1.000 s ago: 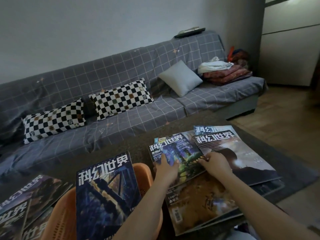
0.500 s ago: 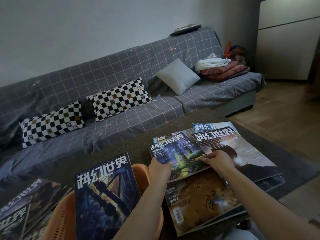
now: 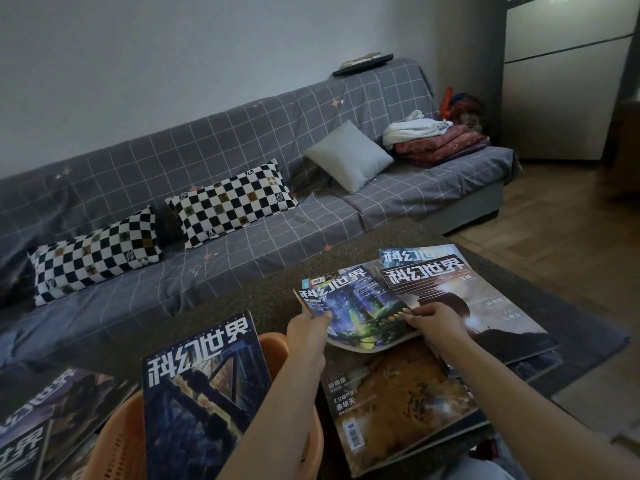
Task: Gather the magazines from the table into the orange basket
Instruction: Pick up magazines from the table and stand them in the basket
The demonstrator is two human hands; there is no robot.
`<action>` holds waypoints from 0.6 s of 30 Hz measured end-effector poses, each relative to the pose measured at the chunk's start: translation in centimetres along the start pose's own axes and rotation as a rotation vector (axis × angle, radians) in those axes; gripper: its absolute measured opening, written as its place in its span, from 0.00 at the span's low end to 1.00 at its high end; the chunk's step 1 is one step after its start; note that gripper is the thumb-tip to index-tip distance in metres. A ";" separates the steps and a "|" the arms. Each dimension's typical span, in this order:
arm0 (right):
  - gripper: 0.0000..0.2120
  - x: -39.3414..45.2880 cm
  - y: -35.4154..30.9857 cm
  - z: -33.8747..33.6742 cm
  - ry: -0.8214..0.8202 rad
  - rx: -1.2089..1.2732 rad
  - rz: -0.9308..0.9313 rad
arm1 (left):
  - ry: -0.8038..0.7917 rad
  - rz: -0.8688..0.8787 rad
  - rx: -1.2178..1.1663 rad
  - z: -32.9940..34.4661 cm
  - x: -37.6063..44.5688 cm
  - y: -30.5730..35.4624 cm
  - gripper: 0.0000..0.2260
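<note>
Both hands grip a blue-green magazine lifted off the pile on the dark table: the left hand pinches its left edge, the right hand its right edge. Beneath lie a brown magazine and a grey magazine. A dark blue magazine stands in the orange basket, with a grey checked sofa behind the table.

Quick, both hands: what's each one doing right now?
Left hand: closed on the blue-green magazine, left edge.
Right hand: closed on the same magazine, right corner.
</note>
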State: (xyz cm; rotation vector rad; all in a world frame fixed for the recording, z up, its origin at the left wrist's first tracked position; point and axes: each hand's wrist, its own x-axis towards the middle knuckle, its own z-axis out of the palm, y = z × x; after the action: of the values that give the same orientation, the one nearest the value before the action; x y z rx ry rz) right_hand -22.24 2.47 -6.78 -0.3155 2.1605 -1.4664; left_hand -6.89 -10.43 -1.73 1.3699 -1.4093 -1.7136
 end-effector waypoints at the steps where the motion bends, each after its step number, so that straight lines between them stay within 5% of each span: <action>1: 0.11 0.0 0.1 0.0 0.001 -0.003 0.000 | -0.018 -0.032 -0.021 -0.2 0.1 -0.1 0.10; 8: 0.14 -0.1 0.1 0.1 -0.003 -0.034 -0.013 | -0.253 -0.157 -0.197 -0.3 -0.7 0.0 0.23; 18: 0.15 -3.2 -1.4 -0.7 -0.220 0.361 0.027 | -0.410 0.154 -0.263 -3.1 -3.9 0.6 0.24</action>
State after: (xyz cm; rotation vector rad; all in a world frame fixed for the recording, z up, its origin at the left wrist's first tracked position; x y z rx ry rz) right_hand -20.01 3.96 -4.37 -0.2999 1.6851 -1.6831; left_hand -2.76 -8.46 0.46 0.7776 -1.3895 -2.0646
